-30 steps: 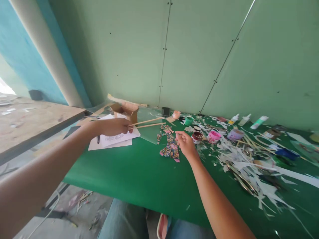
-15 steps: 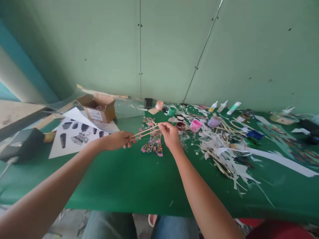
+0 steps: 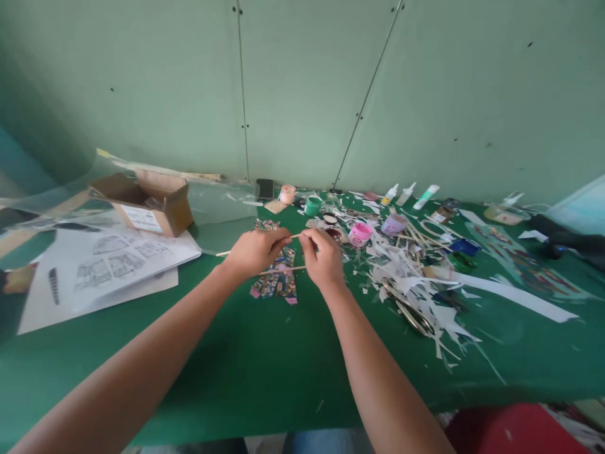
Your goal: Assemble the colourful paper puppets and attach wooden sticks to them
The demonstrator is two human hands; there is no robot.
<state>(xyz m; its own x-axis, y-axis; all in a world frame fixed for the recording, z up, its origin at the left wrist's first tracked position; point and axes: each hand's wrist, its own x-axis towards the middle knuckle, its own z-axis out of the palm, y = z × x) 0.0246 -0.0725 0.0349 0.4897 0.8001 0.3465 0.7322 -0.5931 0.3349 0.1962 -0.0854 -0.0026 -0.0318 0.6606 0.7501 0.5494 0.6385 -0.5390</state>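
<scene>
Over the green table, my left hand (image 3: pixel 255 252) is closed on a thin wooden stick (image 3: pixel 295 236), whose other end sticks out to the left behind the hand. My right hand (image 3: pixel 324 255) pinches the same stick at its right end with thumb and forefinger. A second thin stick (image 3: pixel 283 271) runs just below, between the two hands; which fingers hold it is hidden. Beneath them lies a colourful patterned cut-out figure (image 3: pixel 276 284) with pink tips, partly covered by my hands.
Left stand an open cardboard box (image 3: pixel 172 211) and printed sheets (image 3: pixel 118 277). Behind are a green paint jar (image 3: pixel 312 205) and a pink jar (image 3: pixel 360 234). To the right, paper scraps (image 3: pixel 401 265) surround scissors (image 3: pixel 411 312); glue bottles (image 3: pixel 406 194) lie near the wall.
My left hand has slid rightward along the sticks, close to my right hand. The sticks now stand further apart. The view has shifted, showing more of the printed sheets.
</scene>
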